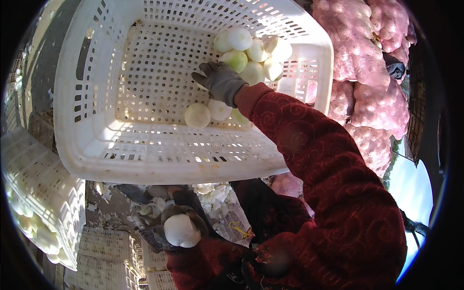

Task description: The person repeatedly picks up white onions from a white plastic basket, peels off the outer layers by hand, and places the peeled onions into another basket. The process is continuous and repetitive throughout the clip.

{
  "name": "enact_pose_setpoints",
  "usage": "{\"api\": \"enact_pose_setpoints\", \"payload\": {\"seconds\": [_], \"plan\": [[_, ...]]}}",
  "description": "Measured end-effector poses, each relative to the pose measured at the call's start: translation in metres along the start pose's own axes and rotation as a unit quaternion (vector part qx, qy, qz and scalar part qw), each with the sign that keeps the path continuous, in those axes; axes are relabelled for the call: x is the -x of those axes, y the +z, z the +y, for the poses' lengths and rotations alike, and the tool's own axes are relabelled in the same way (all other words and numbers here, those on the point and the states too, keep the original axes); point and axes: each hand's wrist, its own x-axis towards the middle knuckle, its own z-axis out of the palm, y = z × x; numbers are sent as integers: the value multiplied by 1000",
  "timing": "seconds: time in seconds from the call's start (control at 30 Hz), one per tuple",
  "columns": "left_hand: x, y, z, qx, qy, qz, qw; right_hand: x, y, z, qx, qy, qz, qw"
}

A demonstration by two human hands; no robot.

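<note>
A large white perforated plastic crate (174, 170) spans the view before me. Inside it, several peeled onions (255, 50) cluster in the far right corner, and more, such as a pale onion (197, 116), lie along the near side. My right hand (221, 81), in a grey glove, reaches palm down into the crate between these groups. Its fingers are somewhat spread; a pale edge shows beneath it, but the palm is hidden. Low at the left, outside the crate, my gloved left hand (203, 221) cups a white peeled onion (181, 232), possibly with a second one against it.
Pink mesh sacks (348, 43) full of bulbs are stacked at the right, close beside the crate. Another white crate (40, 188) with peeled onions stands at the left. Stacked crates (105, 246) are at lower left. Onion skins (217, 197) litter the ground below.
</note>
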Motion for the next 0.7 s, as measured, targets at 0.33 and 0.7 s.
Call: {"api": "enact_pose_setpoints", "payload": {"seconds": [0.33,0.7], "plan": [[-9,45,-5,19,-15,35,999,-24,-28,9,-236,39,-49,970],[24,37,14,52,57,15,997,92,-25,1,-521,52,96,846]]}}
